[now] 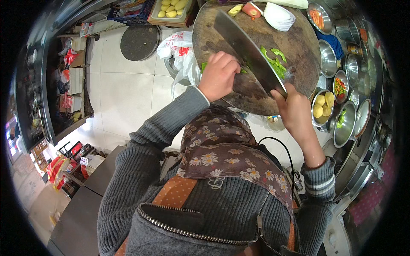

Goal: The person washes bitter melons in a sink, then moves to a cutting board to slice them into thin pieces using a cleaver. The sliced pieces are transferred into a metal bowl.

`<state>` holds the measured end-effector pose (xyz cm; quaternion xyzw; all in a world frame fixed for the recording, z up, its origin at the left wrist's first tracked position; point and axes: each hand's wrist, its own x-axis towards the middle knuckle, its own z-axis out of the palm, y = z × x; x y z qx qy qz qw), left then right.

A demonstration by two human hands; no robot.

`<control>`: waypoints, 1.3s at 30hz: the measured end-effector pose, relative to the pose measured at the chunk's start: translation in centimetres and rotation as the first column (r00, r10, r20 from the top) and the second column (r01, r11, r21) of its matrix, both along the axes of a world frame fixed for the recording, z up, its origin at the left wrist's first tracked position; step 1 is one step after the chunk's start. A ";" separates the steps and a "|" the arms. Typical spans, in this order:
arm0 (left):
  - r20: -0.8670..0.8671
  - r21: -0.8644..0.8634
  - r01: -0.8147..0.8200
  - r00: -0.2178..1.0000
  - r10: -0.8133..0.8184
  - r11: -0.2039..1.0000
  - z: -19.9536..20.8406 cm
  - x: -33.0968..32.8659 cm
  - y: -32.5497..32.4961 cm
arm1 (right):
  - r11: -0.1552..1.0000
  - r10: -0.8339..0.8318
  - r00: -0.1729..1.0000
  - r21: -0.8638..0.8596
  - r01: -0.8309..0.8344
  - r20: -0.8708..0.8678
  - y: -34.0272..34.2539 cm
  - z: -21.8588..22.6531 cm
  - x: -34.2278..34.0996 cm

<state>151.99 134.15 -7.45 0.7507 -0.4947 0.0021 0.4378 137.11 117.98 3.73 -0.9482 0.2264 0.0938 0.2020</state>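
My right hand [294, 112] is closed round the handle of a broad cleaver [250, 49], its blade slanting up and left over a round wooden chopping board [209, 32]. Beside the blade, on its left, my left hand [220, 74] presses curled fingers onto a piece of green pepper [203, 66]; most of that piece is hidden beneath them. Cut green pepper strips [277, 67] lie on the blade's right side. At the board's far edge are a white onion piece [279, 18], an orange-red carrot piece [252, 10] and a small yellowish cut piece [235, 10].
Right of the board stand metal bowls: one with carrot strips [316, 19], one with peeled potatoes [319, 111], one with green pepper [344, 128]. To the left are a white plastic bag [181, 45], a round dark stool [140, 42] and a potato tray [172, 18].
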 end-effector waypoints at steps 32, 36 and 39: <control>0.038 -0.017 0.020 0.999 -0.020 1.000 -1.5 1.1 2.2 | 0.968 0.207 0.978 -0.137 -0.208 -0.024 1.2 -0.7 0.8; 0.059 -0.013 0.041 0.997 -0.040 0.999 -1.7 1.0 2.4 | 0.981 0.174 0.985 -0.084 -0.175 -0.020 1.5 0.4 0.5; 0.001 0.047 0.067 0.998 -0.067 0.997 -1.5 0.7 2.6 | 0.978 0.163 0.981 -0.115 -0.175 -0.101 1.3 -1.3 0.4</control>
